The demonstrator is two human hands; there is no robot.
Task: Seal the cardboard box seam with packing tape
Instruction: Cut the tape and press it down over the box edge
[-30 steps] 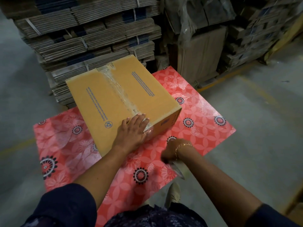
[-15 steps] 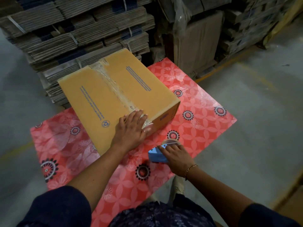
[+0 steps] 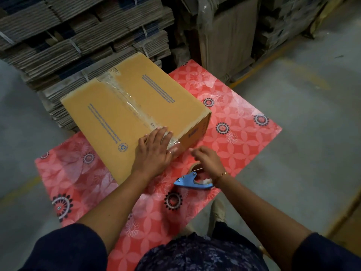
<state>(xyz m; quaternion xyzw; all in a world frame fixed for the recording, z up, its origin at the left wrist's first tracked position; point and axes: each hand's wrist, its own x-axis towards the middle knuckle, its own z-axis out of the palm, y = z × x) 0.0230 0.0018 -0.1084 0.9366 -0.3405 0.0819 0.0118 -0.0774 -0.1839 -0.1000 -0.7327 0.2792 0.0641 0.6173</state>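
Observation:
A closed brown cardboard box (image 3: 109,114) sits on a red flowered table top (image 3: 240,137). Clear packing tape (image 3: 129,98) runs along its top seam to the near edge. My left hand (image 3: 154,151) lies flat on the near end of that tape, fingers spread, pressing at the box's corner. A blue tape dispenser (image 3: 190,181) with its roll lies on the table just right of my left forearm. My right hand (image 3: 209,159) hovers above the dispenser with fingers loosely curled, holding nothing that I can see.
Strapped stacks of flattened cartons (image 3: 78,40) rise behind the box. Wrapped cardboard bundles (image 3: 228,34) stand at the back right. Grey concrete floor (image 3: 312,124) with a yellow line surrounds the table. A shoe (image 3: 217,212) shows below the table's near edge.
My right hand brought the tape dispenser up onto the table, set it down and lifted off it. My left hand stayed pressed on the tape end.

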